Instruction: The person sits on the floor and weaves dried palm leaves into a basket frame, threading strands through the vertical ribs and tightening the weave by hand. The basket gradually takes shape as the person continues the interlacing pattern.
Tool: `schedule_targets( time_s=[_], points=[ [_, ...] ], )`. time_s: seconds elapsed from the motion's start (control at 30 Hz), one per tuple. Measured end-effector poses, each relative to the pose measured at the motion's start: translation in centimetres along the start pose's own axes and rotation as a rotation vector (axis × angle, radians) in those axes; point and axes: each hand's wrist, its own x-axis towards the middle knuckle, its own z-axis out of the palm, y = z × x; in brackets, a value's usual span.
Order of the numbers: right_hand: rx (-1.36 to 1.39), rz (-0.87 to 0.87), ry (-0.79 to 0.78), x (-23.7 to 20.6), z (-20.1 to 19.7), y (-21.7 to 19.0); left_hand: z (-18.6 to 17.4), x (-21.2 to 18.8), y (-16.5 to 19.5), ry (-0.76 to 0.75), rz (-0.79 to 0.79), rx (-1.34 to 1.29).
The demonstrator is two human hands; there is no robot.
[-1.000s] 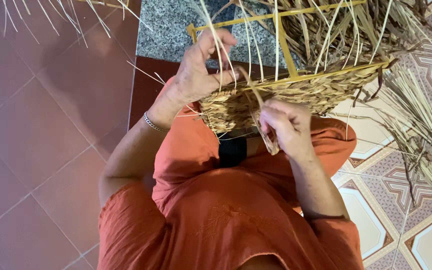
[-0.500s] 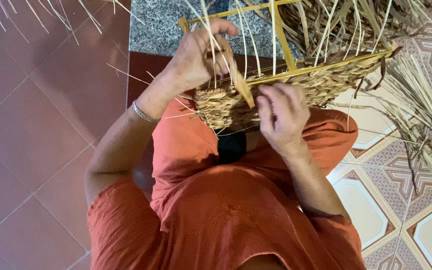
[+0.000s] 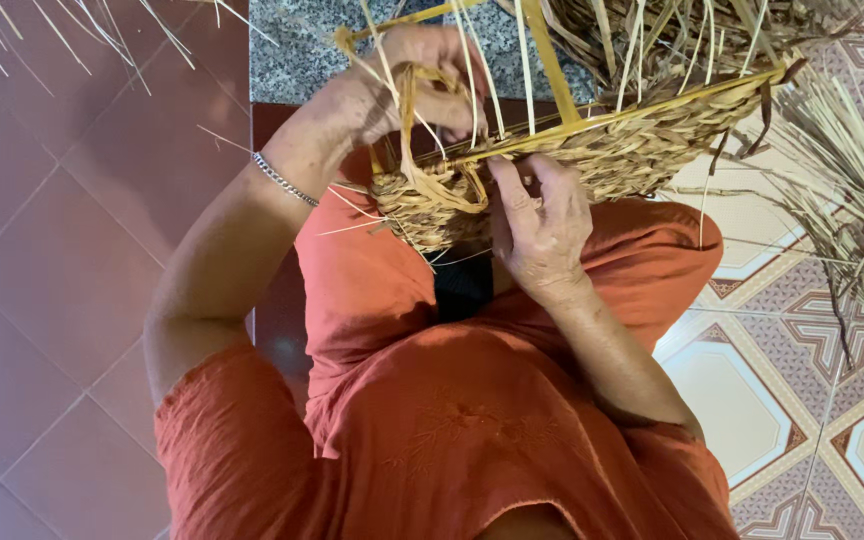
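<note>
Head view: you're mid-weave on the basket (image 3: 552,160), which rests on your lap against the yellow frame (image 3: 562,90). Your left hand (image 3: 402,85) is closed around a looped strand (image 3: 422,150); your right hand (image 3: 542,225) presses its fingers against the woven edge, pinning it. I'd judge the loop next needs drawing tight between the upright stakes. Room is tight there; loose straw (image 3: 842,190) crowds your right, and red tiles (image 3: 62,250) lie on your left.
</note>
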Motion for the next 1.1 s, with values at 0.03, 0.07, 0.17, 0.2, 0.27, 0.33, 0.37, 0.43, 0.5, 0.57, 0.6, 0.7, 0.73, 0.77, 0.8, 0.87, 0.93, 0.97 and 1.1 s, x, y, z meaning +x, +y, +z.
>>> schedule_targets(
  time_s=[0.03,0.07,0.17,0.2,0.27,0.33,0.37,0.43,0.5,0.57,0.6,0.7,0.73,0.77,0.8,0.87,0.93,0.97,1.1],
  points=[
    [0.0,0.0,-0.004,0.0,0.0,0.1,0.1,0.4,-0.1,-0.054,0.008,0.034],
    [0.001,0.0,-0.007,0.0,0.1,0.1,0.2,0.8,-0.2,-0.106,0.017,0.068],
    [0.011,0.005,-0.011,0.0,0.1,0.3,0.1,1.6,-0.3,-0.196,-0.001,0.137],
    [0.013,0.007,-0.009,0.0,0.1,0.3,-0.1,1.8,-0.3,-0.216,-0.011,0.156],
    [0.03,0.019,-0.013,-0.1,0.1,0.4,-0.2,2.1,-0.2,-0.252,0.011,0.221],
    [0.055,0.025,-0.001,-0.1,0.2,0.6,-0.4,2.7,-0.2,-0.253,-0.031,0.242],
    [0.075,0.03,0.005,-0.1,0.2,0.8,-0.3,3.0,-0.2,-0.237,-0.089,0.222],
    [0.099,0.044,0.018,-0.2,0.5,1.2,0.0,3.5,-0.4,-0.252,-0.136,0.217],
    [0.107,0.052,0.034,-0.2,0.9,1.6,0.6,4.2,-0.7,-0.306,-0.103,0.251],
    [0.136,0.058,0.058,-0.2,1.1,1.8,1.2,4.5,-0.8,-0.157,-0.227,0.322],
    [0.152,0.063,0.068,-0.2,1.1,1.8,1.4,4.6,-0.8,-0.084,-0.291,0.355],
    [0.066,0.044,0.084,0.2,1.3,1.5,1.6,4.9,-0.5,-0.252,-0.067,0.636],
    [0.046,0.065,0.085,0.3,1.3,1.3,1.5,4.9,-0.3,-0.267,-0.088,0.616],
    [0.026,0.085,0.087,0.6,1.2,1.1,1.4,4.6,-0.2,-0.28,-0.109,0.597],
    [0.008,0.105,0.087,0.9,1.2,0.9,1.2,4.3,-0.2,-0.293,-0.131,0.577],
    [0.055,0.089,0.166,1.6,1.2,0.6,0.5,2.9,-0.3,-0.266,0.055,0.487],
    [0.093,0.103,0.209,2.2,1.1,0.0,0.3,1.3,-0.6,-0.218,0.163,0.401],
    [0.105,0.12,0.219,2.5,1.2,-0.2,0.4,0.7,-0.7,-0.181,0.182,0.368],
    [0.255,0.145,0.202,3.0,1.1,-0.5,0.8,-1.4,-0.6,-0.086,0.188,0.342]
  ],
)
